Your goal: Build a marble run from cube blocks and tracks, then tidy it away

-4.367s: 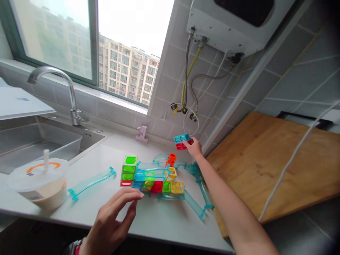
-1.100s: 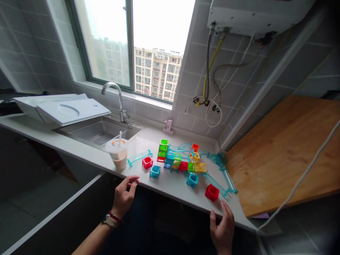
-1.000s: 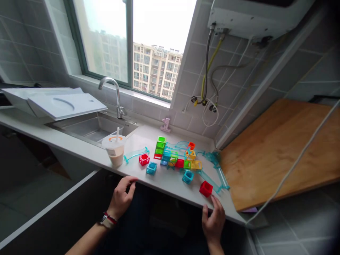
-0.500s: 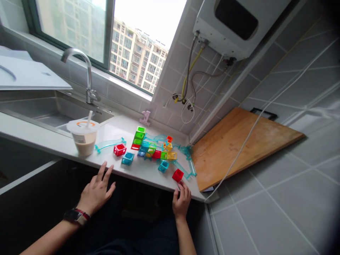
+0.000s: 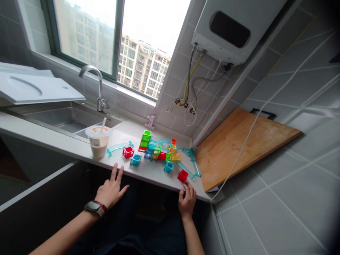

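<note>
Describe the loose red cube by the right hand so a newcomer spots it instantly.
Find the wooden board on the right, then the front edge of the counter to its left. There, the red cube sits by the right hand; the other loose red cube is nearer the drink cup.

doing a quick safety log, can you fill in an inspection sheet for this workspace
Surface: smooth white countertop
Toy pieces: joined multicoloured plastic block structure; loose red plastic cube at left, another red cube at right, two translucent blue plastic cubes between
Clutter: lidded clear plastic cup of pale brown drink near the front edge
Hands: left hand near that edge, fingers spread, holding nothing; right hand half-curled beside the second red cube, contact unclear
Cables: white cable crossing the brown wooden board; yellow hose below the white wall-mounted unit
Surroundings: steel sink, green-framed window, grey tiled wall
</note>
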Motion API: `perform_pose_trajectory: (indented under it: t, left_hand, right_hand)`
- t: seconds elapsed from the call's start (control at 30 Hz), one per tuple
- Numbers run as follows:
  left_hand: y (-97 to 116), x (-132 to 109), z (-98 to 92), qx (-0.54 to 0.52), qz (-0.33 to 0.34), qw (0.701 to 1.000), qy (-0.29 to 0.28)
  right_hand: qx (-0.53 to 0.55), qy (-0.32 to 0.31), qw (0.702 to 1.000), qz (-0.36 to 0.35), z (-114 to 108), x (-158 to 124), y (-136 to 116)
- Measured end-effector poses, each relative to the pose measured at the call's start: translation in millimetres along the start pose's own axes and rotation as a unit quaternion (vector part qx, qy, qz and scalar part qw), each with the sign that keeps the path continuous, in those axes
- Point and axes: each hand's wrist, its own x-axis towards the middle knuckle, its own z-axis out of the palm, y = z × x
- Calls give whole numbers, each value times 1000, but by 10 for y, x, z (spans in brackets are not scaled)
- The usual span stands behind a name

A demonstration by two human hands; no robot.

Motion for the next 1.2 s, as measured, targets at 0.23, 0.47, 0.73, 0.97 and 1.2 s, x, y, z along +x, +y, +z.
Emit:
perform_pose_trajectory:
  t: [0.23,0.47,0.73,0.97,1.2]
  left_hand:
    - [-163,166,-457,-41,79,996,-26]
    - [66,978,-1574,-220,155,959,93]
    - [248,1819,-1175,-444,146,881,71]
    - [190,2107,-734,-531,154,833,-20]
    - [261,2208,-669,-582,195,789,-40]
  right_hand:
    - [54,-6,998,19,-121,53,-89]
    - [134,32,990,-16,-430,519,-748]
    - [236,-50,960,-142,-284,1817,-1383]
    - [273,-196,933,-125,153,2754,-1516]
    - [288,-408,853,-152,916,3155,-1922]
